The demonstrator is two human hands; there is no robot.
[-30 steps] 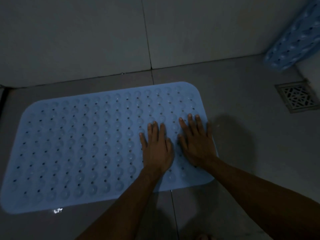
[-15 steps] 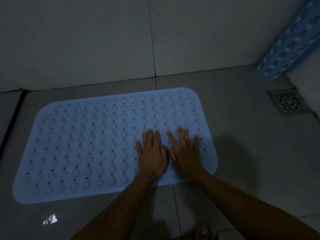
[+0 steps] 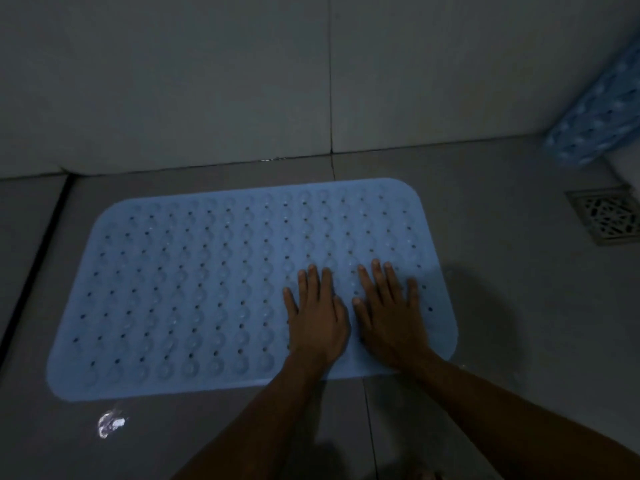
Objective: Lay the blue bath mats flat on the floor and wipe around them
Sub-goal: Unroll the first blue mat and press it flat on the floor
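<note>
**Both palms flat on the blue mat, dim tiled corner**

I am down over a grey tiled floor [image 3: 485,237] in poor light, close to the foot of a pale tiled wall [image 3: 207,81]. A blue bath mat [image 3: 207,289] lies flat on the floor under me, its long side running along the wall, its surface covered in rows of bumps and small holes. My left hand [image 3: 317,320] and right hand [image 3: 391,320] press down on its right part, side by side and almost touching, the fingers [image 3: 313,282] straight and slightly spread, holding nothing. Beyond my fingertips the mat runs on to its far edge, then a strip of bare floor, then the wall. Off to the right of my right fingers sits a square metal floor drain [image 3: 606,216], well apart from the mat. Farther right and beyond it, a second blue mat [image 3: 595,126] leans up in the corner, not yet laid flat. Near my left forearm, just off the mat's near edge, a small wet glint [image 3: 110,423] shines on the floor. A dark grout line [image 3: 38,258] runs away to the far left of my fingers.

Compared with half a second ago, my hands keep the same spot on the mat and the same flat pose; the right fingers have spread a little wider. The view has tipped slightly, so more wall shows.
</note>
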